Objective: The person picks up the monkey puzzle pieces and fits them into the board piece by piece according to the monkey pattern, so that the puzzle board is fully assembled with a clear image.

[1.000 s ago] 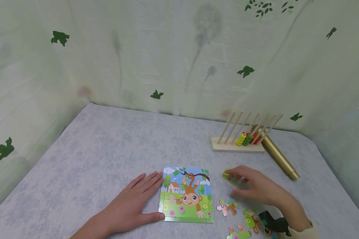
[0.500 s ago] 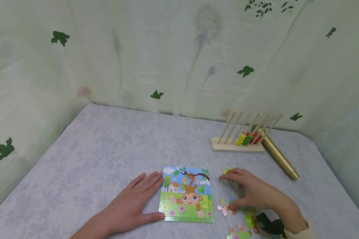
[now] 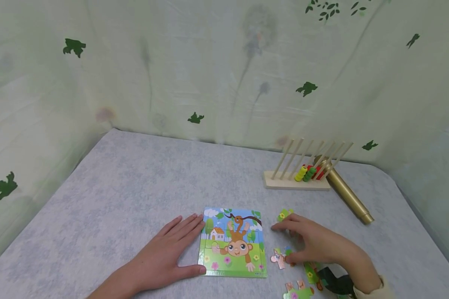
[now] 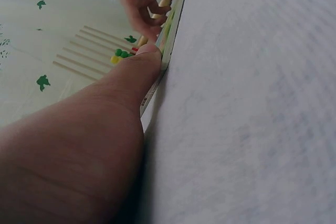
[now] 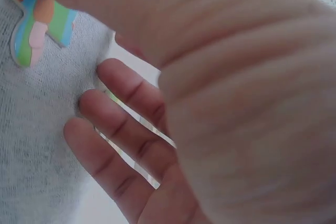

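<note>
A monkey jigsaw puzzle (image 3: pixel 232 273) lies flat on the table. My left hand (image 3: pixel 164 255) rests flat beside it, its fingertips and thumb touching the left edge; the left wrist view has the thumb (image 4: pixel 128 80) against the puzzle's side (image 4: pixel 176 30). To the right, my right hand (image 3: pixel 318 241) hovers low with loosely bent fingers. Its thumb touches a puzzle piece with a pink and brown figure (image 3: pixel 278 258), partly covered by the thumb. In the right wrist view that piece (image 5: pixel 38 35) lies under the thumb tip, and the other fingers (image 5: pixel 113 108) stand apart from it.
A green puzzle piece (image 3: pixel 284 214) lies beyond the right fingertips. More pieces (image 3: pixel 298 292) lie near the front, some partly hidden by the right wrist. Farther back stand a wooden peg rack with beads (image 3: pixel 297 185) and a gold tube (image 3: pixel 348 197). A printed curtain (image 3: pixel 172 74) hangs behind.
My right hand has drawn back from the green piece toward me and slightly left, its thumb coming down onto the pink and brown piece. My left hand has stayed still.
</note>
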Demonstrator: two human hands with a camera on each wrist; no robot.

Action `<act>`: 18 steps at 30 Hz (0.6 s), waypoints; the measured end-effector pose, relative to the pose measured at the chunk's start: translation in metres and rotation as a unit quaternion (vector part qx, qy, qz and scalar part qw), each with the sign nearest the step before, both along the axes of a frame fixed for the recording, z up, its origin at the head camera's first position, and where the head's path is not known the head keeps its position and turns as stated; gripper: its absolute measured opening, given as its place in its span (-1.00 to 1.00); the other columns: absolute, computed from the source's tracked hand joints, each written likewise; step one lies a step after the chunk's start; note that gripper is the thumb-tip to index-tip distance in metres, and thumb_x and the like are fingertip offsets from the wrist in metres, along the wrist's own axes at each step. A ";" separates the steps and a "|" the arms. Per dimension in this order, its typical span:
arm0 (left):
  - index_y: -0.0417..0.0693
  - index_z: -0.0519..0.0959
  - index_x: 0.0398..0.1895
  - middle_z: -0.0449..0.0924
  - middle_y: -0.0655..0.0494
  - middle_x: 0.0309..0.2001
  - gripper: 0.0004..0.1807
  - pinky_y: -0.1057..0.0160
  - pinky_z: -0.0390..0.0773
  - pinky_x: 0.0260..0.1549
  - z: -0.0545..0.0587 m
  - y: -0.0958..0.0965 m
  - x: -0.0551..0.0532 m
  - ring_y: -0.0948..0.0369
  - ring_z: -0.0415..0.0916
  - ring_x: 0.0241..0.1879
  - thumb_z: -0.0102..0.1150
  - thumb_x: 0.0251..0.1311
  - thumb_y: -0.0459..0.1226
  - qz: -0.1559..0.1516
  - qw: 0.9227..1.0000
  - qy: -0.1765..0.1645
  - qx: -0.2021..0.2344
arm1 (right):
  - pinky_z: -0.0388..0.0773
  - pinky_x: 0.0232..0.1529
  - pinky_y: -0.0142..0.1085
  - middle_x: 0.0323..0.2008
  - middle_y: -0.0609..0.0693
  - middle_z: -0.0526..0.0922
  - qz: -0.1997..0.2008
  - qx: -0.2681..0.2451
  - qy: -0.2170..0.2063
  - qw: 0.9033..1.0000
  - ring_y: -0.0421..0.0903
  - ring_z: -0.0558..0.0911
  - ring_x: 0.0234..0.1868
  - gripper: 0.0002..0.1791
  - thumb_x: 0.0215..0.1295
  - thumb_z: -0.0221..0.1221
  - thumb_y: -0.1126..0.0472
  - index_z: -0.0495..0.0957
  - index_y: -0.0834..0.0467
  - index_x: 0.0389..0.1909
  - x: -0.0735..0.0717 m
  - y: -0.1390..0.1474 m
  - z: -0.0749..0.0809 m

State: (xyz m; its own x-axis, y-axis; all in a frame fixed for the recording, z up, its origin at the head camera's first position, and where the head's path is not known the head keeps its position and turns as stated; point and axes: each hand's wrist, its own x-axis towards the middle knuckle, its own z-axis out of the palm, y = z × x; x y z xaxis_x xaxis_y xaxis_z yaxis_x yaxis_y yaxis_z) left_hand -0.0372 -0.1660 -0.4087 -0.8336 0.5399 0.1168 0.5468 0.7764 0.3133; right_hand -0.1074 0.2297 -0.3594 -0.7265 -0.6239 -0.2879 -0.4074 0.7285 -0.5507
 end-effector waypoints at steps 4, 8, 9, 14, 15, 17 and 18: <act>-0.02 0.20 0.62 0.10 0.17 0.64 0.04 0.44 -0.45 0.52 0.000 0.000 0.000 0.13 0.07 0.61 -0.09 0.30 0.47 -0.001 1.000 0.001 0.000 | 0.57 -0.09 -0.34 0.01 -0.27 0.55 0.016 -0.012 0.008 1.000 -0.31 0.49 -0.09 -0.38 0.17 0.45 -0.23 0.59 -0.15 0.24 0.000 -0.001 -0.001; -0.02 0.20 0.62 0.10 0.17 0.64 0.04 0.44 -0.44 0.52 0.000 0.000 0.000 0.13 0.07 0.61 -0.08 0.30 0.47 0.001 1.000 0.001 0.000 | 0.58 -0.08 -0.36 -0.05 -0.29 0.59 0.037 -0.045 -0.012 0.998 -0.33 0.51 -0.09 -0.48 0.24 0.44 -0.12 0.61 -0.10 0.20 0.002 -0.001 -0.002; -0.02 0.20 0.62 0.09 0.17 0.64 0.04 0.44 -0.44 0.52 0.000 0.000 0.000 0.14 0.07 0.61 -0.08 0.30 0.47 0.001 1.000 0.000 0.000 | 0.59 -0.09 -0.37 -0.04 -0.28 0.60 0.044 -0.055 -0.020 0.997 -0.33 0.52 -0.09 -0.52 0.26 0.43 -0.07 0.62 -0.09 0.17 0.002 -0.001 -0.002; -0.01 0.20 0.62 0.09 0.18 0.64 0.04 0.44 -0.45 0.52 0.000 0.000 0.000 0.14 0.07 0.61 -0.08 0.30 0.47 0.001 1.000 -0.003 0.001 | 0.59 -0.18 -0.42 -0.08 -0.28 0.63 0.074 -0.088 -0.027 0.993 -0.33 0.54 -0.17 -0.73 0.32 0.40 0.12 0.67 -0.14 0.01 0.004 -0.002 -0.004; -0.01 0.20 0.62 0.09 0.18 0.64 0.04 0.44 -0.44 0.52 0.001 0.000 0.000 0.14 0.07 0.61 -0.08 0.30 0.47 0.001 1.000 -0.003 0.001 | 0.59 -0.18 -0.42 -0.09 -0.29 0.63 0.077 -0.088 -0.023 0.993 -0.34 0.54 -0.18 -0.75 0.33 0.39 0.14 0.67 -0.16 -0.01 0.004 -0.003 -0.004; -0.02 0.21 0.62 0.10 0.17 0.64 0.04 0.44 -0.44 0.52 0.001 0.000 0.000 0.13 0.07 0.61 -0.08 0.30 0.47 0.000 1.000 -0.002 0.001 | 0.60 -0.16 -0.42 -0.11 -0.30 0.63 0.079 -0.086 -0.017 0.993 -0.34 0.54 -0.18 -0.75 0.32 0.39 0.17 0.67 -0.17 -0.04 0.004 -0.004 -0.005; -0.02 0.20 0.62 0.10 0.17 0.64 0.04 0.44 -0.44 0.52 0.000 0.000 0.000 0.13 0.07 0.61 -0.08 0.30 0.46 0.000 1.000 -0.001 0.000 | 0.60 -0.14 -0.41 -0.11 -0.31 0.63 0.079 -0.085 -0.016 0.993 -0.35 0.54 -0.17 -0.75 0.32 0.39 0.18 0.68 -0.18 -0.05 0.004 -0.005 -0.004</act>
State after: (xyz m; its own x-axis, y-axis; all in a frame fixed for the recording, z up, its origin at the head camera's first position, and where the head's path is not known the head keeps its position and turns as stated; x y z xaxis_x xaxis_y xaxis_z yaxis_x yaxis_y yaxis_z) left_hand -0.0372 -0.1662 -0.4083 -0.8336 0.5401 0.1159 0.5466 0.7760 0.3147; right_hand -0.1033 0.2252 -0.3639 -0.6083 -0.7705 -0.1907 -0.4886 0.5528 -0.6751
